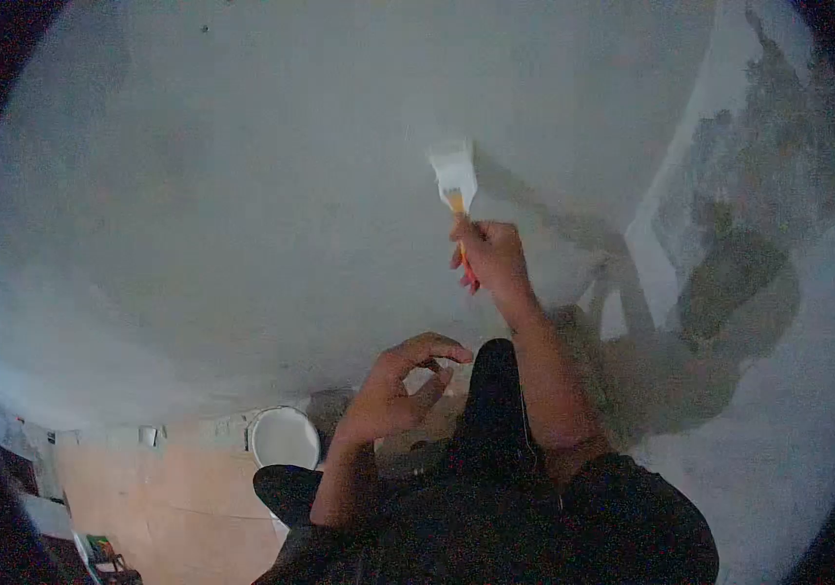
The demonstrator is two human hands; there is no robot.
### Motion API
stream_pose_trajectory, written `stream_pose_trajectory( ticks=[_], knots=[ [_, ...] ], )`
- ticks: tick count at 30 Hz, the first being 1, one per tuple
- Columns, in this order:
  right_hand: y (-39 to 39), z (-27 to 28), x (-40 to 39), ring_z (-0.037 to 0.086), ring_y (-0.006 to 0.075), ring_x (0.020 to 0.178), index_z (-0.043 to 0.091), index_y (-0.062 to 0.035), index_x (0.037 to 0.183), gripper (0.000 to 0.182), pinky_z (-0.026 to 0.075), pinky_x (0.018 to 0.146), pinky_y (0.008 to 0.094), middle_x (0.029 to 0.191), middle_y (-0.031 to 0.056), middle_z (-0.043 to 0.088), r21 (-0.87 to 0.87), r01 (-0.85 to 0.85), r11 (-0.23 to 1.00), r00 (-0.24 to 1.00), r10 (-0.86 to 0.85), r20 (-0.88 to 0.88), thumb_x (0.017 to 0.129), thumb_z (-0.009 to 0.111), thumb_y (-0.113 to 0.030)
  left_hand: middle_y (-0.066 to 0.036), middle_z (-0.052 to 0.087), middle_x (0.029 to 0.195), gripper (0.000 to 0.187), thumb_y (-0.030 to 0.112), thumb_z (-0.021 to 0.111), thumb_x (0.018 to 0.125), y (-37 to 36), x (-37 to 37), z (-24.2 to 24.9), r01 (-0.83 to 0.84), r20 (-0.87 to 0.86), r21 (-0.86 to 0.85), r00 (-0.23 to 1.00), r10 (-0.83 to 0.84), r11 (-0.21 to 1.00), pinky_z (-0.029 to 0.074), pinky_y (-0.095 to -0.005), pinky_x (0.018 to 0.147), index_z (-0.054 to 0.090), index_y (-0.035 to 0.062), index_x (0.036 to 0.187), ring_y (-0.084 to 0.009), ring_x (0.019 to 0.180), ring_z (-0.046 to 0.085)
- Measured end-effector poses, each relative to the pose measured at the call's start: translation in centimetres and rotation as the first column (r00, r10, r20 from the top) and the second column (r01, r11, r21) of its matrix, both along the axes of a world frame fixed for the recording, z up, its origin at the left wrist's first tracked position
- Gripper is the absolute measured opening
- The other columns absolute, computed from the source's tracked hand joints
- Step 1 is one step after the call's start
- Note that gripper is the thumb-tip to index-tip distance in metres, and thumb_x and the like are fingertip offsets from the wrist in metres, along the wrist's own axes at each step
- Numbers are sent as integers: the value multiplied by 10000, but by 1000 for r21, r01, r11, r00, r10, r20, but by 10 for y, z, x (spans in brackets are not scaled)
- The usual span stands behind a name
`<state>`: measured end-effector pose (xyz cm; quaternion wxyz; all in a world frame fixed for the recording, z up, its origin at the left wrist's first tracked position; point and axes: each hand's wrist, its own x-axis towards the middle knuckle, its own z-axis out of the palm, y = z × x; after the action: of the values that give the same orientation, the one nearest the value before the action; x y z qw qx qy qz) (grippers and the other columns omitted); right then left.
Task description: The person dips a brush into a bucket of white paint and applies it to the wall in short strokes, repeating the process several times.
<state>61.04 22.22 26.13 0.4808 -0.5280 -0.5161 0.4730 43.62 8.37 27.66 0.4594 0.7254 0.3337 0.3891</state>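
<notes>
Down at the lower left of the wall (242, 195), a white paint bucket (284, 437) is seen standing on the tan floor (174, 497), right at the wall's foot. Just right of the bucket, the left hand (393, 390) is held free in front of the wall, fingers curled loosely inward, half open, with nothing gripped and nothing touched. Further right and higher up the wall, the right hand (490, 255) is closed around the orange handle of a paintbrush (454, 175), whose white-coated bristles are pressed flat against the wall. For a clean stroke, it seems the bristles are best kept flat and the pressure even, so that the fresh coat is blended into the pale area already covered. To the far right of the wall, dark uncoated patches (758, 175) are visible, well apart from the brush. A dark shadow is cast on the wall beside the right forearm.
</notes>
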Motion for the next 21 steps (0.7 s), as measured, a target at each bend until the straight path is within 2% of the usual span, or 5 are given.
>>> stream_pose_trajectory(
  ticks=[5, 11, 14, 16, 21],
  knots=[
    [-17, -152, -1, 516, 141, 374, 625, 25, 815, 446, 399, 327, 285, 572, 77, 581, -173, -43, 984, 997, 32, -69, 960, 552, -390, -99, 642, 1103, 314, -86, 550, 839, -1, -3, -9, -5, -27, -4, 1000, 5, 1000, 493, -335, 845, 625, 57, 1107, -222, 1036, 617],
    [-32, -192, 27, 501, 157, 377, 587, -25, 584, 532, 380, 363, 322, 507, 61, 552, -364, -8, 931, 997, -20, -71, 881, 620, -465, -92, 646, 1108, 329, -88, 557, 827, -9, -6, -13, 11, -7, -3, 1000, -11, 1000, 493, -336, 844, 625, 63, 1111, -229, 1035, 620],
    [-1, -142, 23, 481, 155, 376, 559, -57, 539, 506, 350, 368, 313, 483, 46, 533, -458, 124, 880, 977, -27, 211, 872, 641, -429, -86, 649, 1101, 332, -92, 553, 823, -10, -7, -16, 9, -29, 12, 1000, -8, 1000, 491, -332, 837, 627, 64, 1106, -228, 1037, 618],
    [9, -95, 29, 460, 155, 370, 548, -65, 545, 476, 340, 368, 313, 498, 42, 537, -319, 64, 945, 998, -55, 37, 864, 665, -398, -86, 649, 1100, 332, -91, 550, 822, -10, -5, -17, 6, -28, -1, 1000, -6, 1000, 489, -329, 839, 628, 64, 1105, -227, 1037, 617],
    [-11, 41, 27, 400, 85, 375, 650, -26, 769, 377, 279, 347, 250, 541, 23, 535, -229, 37, 973, 999, -37, 7, 867, 686, -388, -90, 648, 1097, 332, -90, 543, 822, -14, -4, -14, -1, -24, -27, 1000, 0, 1000, 484, -324, 849, 632, 59, 1105, -224, 1035, 616]
  ],
)
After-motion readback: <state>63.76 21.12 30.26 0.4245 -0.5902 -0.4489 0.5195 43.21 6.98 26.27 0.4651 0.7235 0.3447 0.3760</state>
